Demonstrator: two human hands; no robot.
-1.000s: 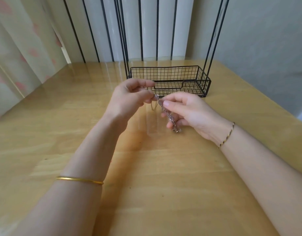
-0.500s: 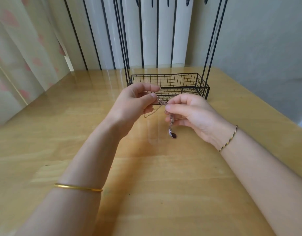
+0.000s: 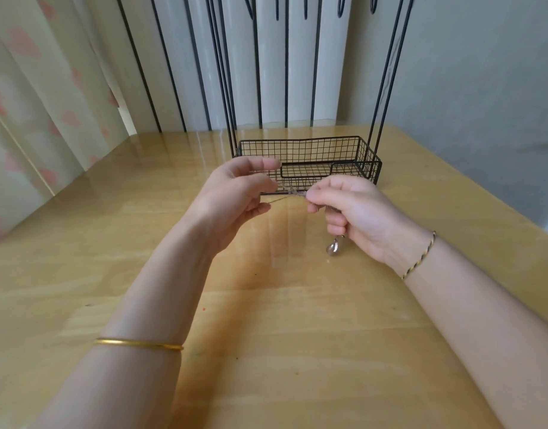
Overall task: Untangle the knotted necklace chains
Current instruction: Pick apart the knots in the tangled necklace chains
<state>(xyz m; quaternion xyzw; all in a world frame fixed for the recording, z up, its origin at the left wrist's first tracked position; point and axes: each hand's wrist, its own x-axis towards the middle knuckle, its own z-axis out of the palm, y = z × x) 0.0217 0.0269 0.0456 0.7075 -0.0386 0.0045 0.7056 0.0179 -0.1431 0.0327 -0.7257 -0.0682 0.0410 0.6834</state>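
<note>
A thin knotted necklace chain [image 3: 293,193] is stretched almost level between my two hands, above the wooden table [image 3: 266,320]. My left hand [image 3: 235,196] pinches its left end between thumb and fingers, and a fine strand runs down-left toward the lower fingers. My right hand [image 3: 350,209] pinches the right end of the knot and has its fingers curled round the rest of the chain. A small drop-shaped pendant [image 3: 334,246] hangs below my right fist, just above the table.
A black wire basket [image 3: 310,159] on a tall wire stand with hooks [image 3: 340,7] stands right behind my hands. A grey wall runs along the table's right edge, and curtains hang to the left.
The chain went from hanging slanted to pulled level between my hands. My right hand gathered the loose length into its fist, so the pendant now hangs lower right. The camera tilted up.
</note>
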